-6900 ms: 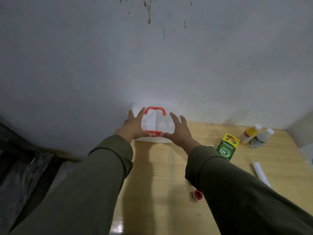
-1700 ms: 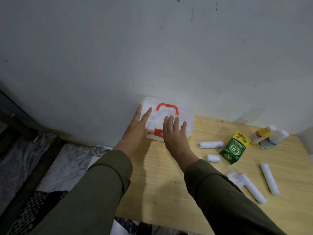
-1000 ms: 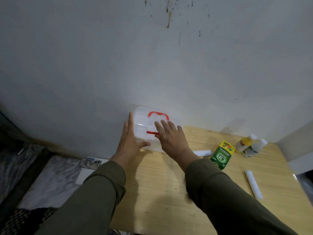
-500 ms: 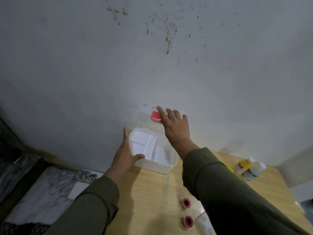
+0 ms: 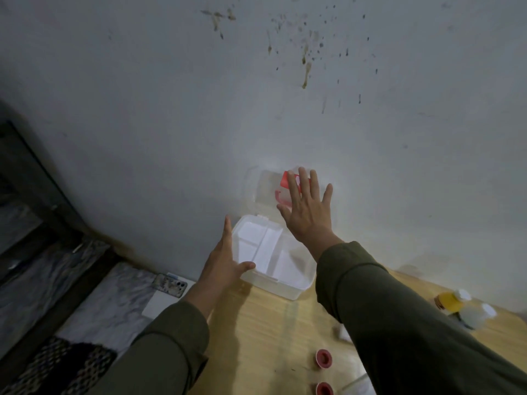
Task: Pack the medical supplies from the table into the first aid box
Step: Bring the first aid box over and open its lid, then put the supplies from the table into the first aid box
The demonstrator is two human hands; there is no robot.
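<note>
With its lid swung up against the wall, the box sits at the far left corner of the table, its white divided tray showing inside. From the head view, the right hand is flat and spread, fingers fanned wide, palm laid on the inside of the clear lid where the red handle and a red latch show through beside the fingers; it grips nothing, only presses the lid back. The left hand is open too, fingers straight along the box's left side and the thumb hooked over the near left rim, so it steadies the box rather than pinching it. Both arms wear olive sleeves. On the table near the right edge lie two bottles, a yellow one and a clear one just beside it, both blurred. Close to the bottom of the view are two small red-centred rolls, one behind the other, well apart from the box. A bit of white peeks out by the right sleeve; I cannot tell what it is. Below the table on the left, a phone rests on a white slab over a marbled grey surface, with a dark frame leaning off toward the left edge.
</note>
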